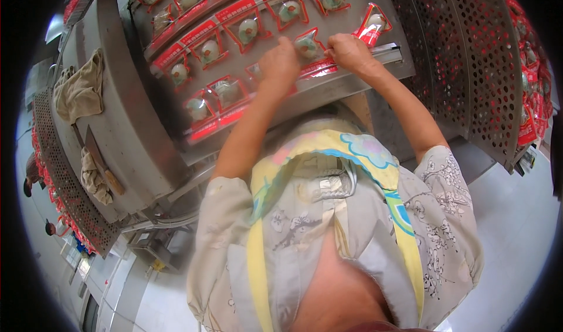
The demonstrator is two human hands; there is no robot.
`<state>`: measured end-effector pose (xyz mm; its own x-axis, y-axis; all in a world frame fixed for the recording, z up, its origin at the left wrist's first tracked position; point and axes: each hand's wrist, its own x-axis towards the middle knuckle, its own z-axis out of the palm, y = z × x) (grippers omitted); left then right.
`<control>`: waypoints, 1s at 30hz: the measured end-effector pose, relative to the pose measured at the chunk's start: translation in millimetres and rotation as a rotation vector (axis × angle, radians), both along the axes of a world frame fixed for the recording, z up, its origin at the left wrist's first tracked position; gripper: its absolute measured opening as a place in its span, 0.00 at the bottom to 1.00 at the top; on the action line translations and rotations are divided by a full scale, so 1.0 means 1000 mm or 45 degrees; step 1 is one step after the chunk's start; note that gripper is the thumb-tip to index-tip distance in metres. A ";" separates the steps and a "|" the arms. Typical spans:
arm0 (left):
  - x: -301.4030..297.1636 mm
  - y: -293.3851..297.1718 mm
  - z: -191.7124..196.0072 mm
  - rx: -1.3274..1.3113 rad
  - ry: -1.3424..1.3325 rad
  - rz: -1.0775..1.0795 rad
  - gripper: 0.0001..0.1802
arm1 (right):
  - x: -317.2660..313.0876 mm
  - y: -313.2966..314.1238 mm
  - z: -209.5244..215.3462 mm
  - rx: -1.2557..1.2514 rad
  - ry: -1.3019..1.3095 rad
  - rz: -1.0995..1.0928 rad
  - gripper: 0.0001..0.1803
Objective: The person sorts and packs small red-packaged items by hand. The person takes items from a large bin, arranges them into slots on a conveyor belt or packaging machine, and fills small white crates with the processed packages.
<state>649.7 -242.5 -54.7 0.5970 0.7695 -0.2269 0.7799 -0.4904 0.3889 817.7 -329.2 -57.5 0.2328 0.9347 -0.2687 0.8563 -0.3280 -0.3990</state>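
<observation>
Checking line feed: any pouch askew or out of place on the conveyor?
One red pouch, just right of the right hand, sits tilted and apart from the rows. The pouch between both hands is also angled. The left hand covers another, so its lie is hidden.

Bright, even indoor light with a slight warm cast; soft shadow under the metal conveyor [352, 77] edge and beneath the forearms, pale floor [516, 214] at lower right close to washed out. Glare streaks on the red-and-clear pouches [246, 30], mild blur on both hands. Strong fisheye: straight edges bow toward the rim, black vignette in the corners, detail soft and smeared at far left
</observation>
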 end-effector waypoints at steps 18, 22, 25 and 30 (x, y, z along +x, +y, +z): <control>-0.021 -0.033 0.014 0.169 -0.389 -0.636 0.06 | 0.064 -0.068 0.033 0.653 0.252 -0.672 0.16; -0.019 -0.043 0.029 0.100 -0.377 -0.700 0.05 | 0.090 -0.068 0.020 0.185 0.363 -0.845 0.25; -0.006 -0.038 0.040 -0.101 -0.226 -0.748 0.11 | 0.099 -0.058 0.020 -0.131 0.213 -0.768 0.30; 0.099 -0.020 0.021 -0.069 -0.821 -0.288 0.15 | 0.103 -0.042 0.024 -0.351 0.254 -0.775 0.31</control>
